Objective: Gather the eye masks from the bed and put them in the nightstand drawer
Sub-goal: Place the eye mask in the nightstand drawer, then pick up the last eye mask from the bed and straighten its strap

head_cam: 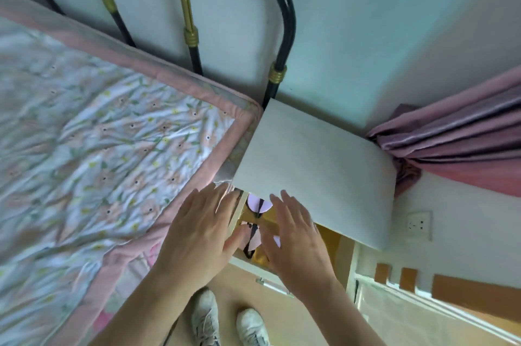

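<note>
Both hands over open nightstand drawer (335,244), beside bed (112,148). My left hand (197,235) flat, fingers spread, gripping nothing, thumb touching mask strap. My right hand (296,241) likewise splayed, empty. Eye masks (259,204) lie inside drawer: pale lilac-pink pads, black straps, partly hidden under nightstand top (315,165). Count uncertain. Advice: press masks flat, tuck loose straps clear of drawer edge before closing, else strap may snag. No masks visible on quilt in view.
</note>
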